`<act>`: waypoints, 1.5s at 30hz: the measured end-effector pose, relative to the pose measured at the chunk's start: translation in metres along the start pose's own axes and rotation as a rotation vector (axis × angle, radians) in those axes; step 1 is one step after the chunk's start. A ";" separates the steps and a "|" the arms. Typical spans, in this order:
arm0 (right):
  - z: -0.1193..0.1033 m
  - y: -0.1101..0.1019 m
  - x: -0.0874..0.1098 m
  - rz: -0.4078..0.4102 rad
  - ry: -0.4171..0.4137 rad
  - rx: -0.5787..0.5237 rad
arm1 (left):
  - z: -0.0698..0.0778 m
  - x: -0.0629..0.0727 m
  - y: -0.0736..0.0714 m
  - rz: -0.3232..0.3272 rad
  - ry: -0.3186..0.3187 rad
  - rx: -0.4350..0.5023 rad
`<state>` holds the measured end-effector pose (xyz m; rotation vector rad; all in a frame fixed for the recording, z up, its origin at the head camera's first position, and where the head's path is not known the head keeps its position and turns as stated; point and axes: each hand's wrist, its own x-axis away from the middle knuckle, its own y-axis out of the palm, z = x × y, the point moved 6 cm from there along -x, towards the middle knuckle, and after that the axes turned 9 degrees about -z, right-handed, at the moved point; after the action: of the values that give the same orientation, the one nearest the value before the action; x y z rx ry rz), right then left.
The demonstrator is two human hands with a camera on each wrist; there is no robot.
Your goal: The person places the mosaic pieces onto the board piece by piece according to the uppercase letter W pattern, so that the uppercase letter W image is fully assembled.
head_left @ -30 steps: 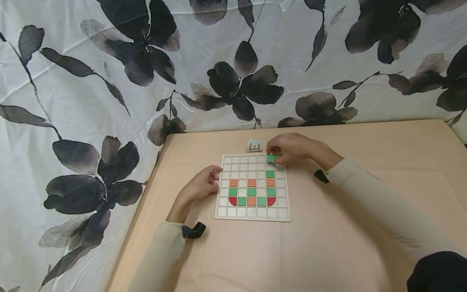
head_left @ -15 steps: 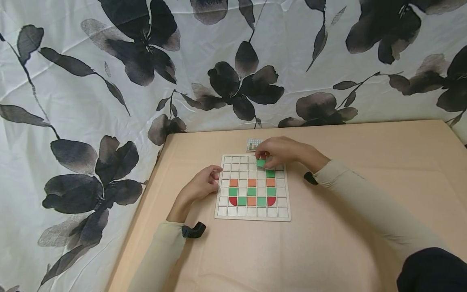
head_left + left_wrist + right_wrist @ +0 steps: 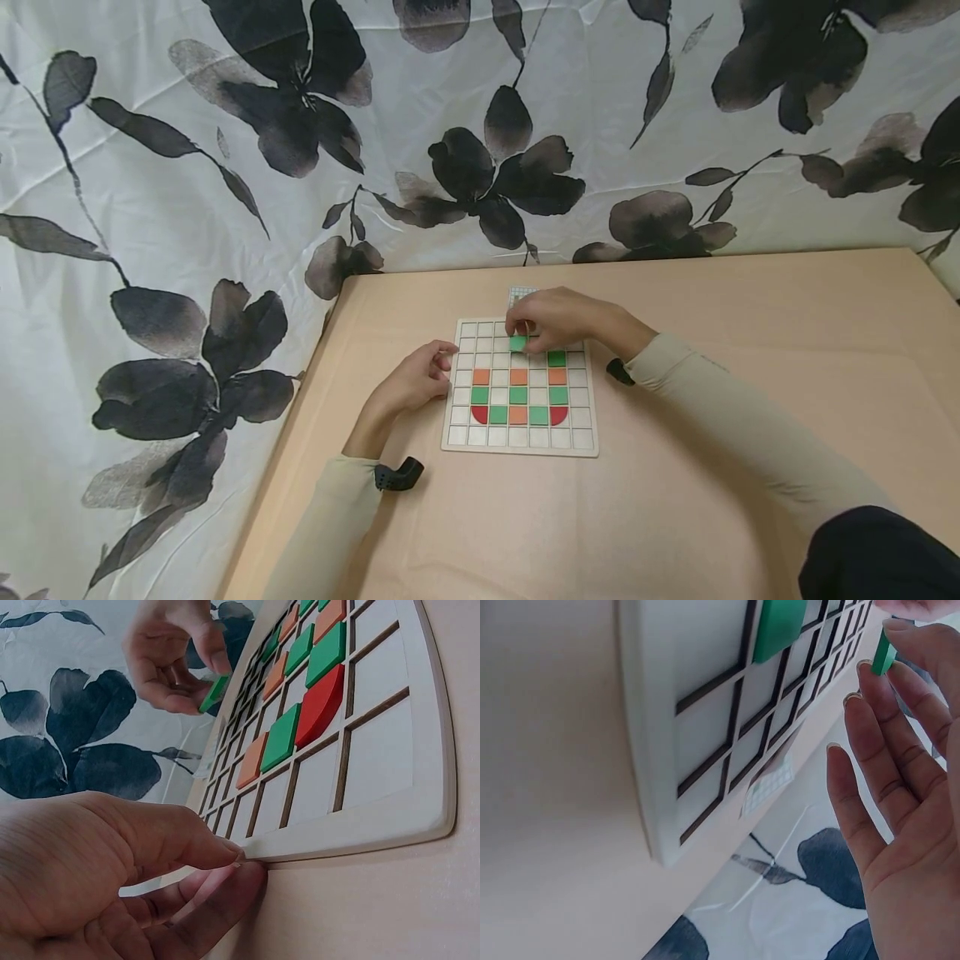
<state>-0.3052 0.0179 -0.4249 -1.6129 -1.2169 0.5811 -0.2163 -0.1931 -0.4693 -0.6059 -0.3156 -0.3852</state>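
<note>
Between thumb and fingertips my right hand [image 3: 562, 321] pinches a square green tile [image 3: 517, 343], held over the far rows of a white grid board [image 3: 477, 436]. The right wrist view has that green tile [image 3: 884, 654] seen edge-on, with the other fingers extended. My left hand [image 3: 411, 379] is at the board's left edge; in the left wrist view its thumb and fingertips [image 3: 255, 879] hold the rim. Set in the grid are orange tiles [image 3: 517, 415], more green squares and two red rounded tiles [image 3: 558, 415], one of them the red tile [image 3: 321, 707] in the left wrist view.
A small card [image 3: 521, 292] printed with a grid pattern lies behind the board, partly covered by my right hand. The wooden table [image 3: 675, 533] carries both. A white cloth [image 3: 480, 108] with dark flowers hangs behind it and at the left.
My right hand has moved left and slightly nearer with the green tile, from the right end of the board's far row toward its middle columns. My left hand has stayed in place.
</note>
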 end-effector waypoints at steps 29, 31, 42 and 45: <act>-0.029 0.018 -0.039 -0.044 -0.015 0.111 | -0.001 -0.002 -0.001 -0.013 0.017 0.002; -0.031 0.019 -0.041 -0.041 -0.012 0.128 | -0.001 -0.002 -0.001 -0.013 0.019 -0.005; -0.037 0.024 -0.050 -0.031 -0.028 0.191 | -0.001 -0.002 0.000 -0.029 0.027 0.004; -0.038 0.024 -0.050 -0.021 -0.039 0.199 | -0.001 -0.002 0.000 -0.026 0.023 0.002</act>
<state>-0.2827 -0.0439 -0.4401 -1.4264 -1.1646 0.7005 -0.2178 -0.1934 -0.4701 -0.5952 -0.3024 -0.4167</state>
